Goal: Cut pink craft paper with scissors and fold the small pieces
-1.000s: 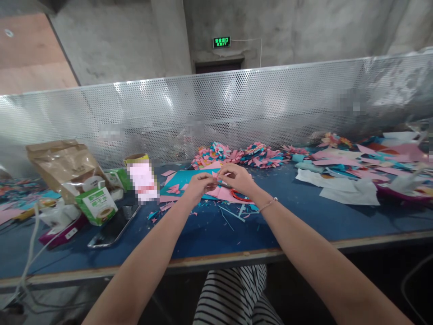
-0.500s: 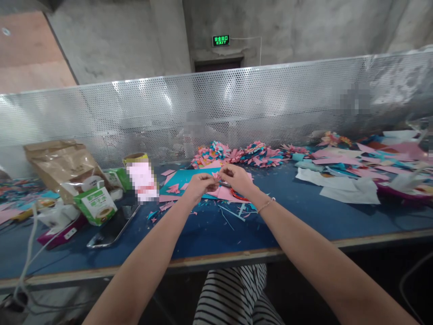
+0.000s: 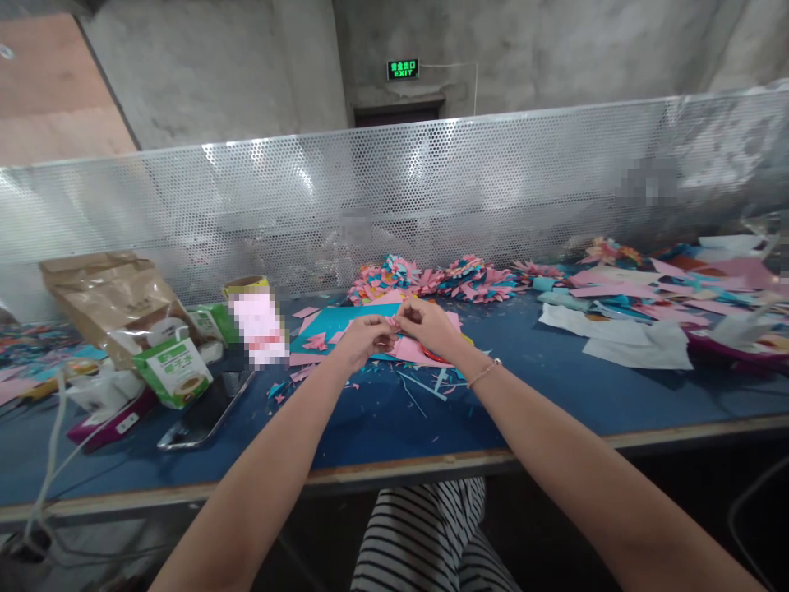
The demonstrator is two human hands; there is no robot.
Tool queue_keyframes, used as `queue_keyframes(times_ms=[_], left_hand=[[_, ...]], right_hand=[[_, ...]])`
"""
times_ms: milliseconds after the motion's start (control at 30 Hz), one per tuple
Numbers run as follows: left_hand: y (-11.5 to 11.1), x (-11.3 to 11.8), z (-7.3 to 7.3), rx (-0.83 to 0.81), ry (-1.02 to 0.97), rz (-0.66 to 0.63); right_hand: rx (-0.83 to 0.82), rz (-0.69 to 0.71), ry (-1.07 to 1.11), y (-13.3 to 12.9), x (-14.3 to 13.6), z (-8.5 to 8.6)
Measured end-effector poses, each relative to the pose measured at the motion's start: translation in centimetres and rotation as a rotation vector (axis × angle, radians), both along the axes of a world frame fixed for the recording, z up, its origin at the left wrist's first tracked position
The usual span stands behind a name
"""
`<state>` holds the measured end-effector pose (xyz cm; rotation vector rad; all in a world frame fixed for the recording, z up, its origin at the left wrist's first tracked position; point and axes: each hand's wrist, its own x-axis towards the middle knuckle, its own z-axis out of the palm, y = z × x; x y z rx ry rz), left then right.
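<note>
My left hand [image 3: 368, 338] and my right hand [image 3: 430, 329] meet over the sheets, fingertips pinched together on a small piece of pink paper [image 3: 390, 321]. Most of that piece is hidden by the fingers. Beneath the hands lie a blue sheet of paper [image 3: 336, 321] and a pink sheet of paper [image 3: 412, 352]. Red-handled scissors [image 3: 435, 355] lie partly under my right hand. A folded or cut pink paper shape [image 3: 316, 341] rests on the blue sheet, left of my left hand.
Pink and blue paper flowers [image 3: 477, 280] are heaped behind the hands. Paper scraps [image 3: 425, 393] litter the blue table [image 3: 394, 436]. At left stand a brown paper bag [image 3: 111, 300], a green-and-white box [image 3: 176, 370] and a phone [image 3: 203, 413]. White tissues [image 3: 638, 349] lie at right.
The fingers have shifted slightly around the pink paper piece, which now shows less. My right hand covers a little more of the scissors. Otherwise things stay in place.
</note>
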<state>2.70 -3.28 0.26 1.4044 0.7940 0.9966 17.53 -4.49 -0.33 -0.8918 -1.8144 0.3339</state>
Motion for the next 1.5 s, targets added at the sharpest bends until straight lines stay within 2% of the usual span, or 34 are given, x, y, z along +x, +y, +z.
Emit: queue_keyframes(times_ms=[400,800,933,1167,1400,1500], left_hand=[[0.1,0.2,0.0,0.061,-0.037,0.007],[-0.2,0.3,0.2,0.008,-0.058,0.047],[-0.1,0.3,0.1,0.055,-0.044,0.055],[-0.1,0.3,-0.1,0.127,0.014,0.011],[0.1,0.3,-0.2,0.208,0.079,0.024],[0.3,0.4,-0.4,0.230,0.093,0.044]], right_hand=[[-0.056,0.004,0.038,0.2,0.1,0.3],[0.066,0.009,0.007,-0.4,0.0,0.2],[0.056,0.004,-0.004,-0.5,-0.1,0.3],[-0.038,0.015,0.086,-0.1,0.0,0.2],[-0.027,-0.022,0.227,1.4,0.1,-0.4],[-0.086,0.016,0.257,2.0,0.3,-0.7]])
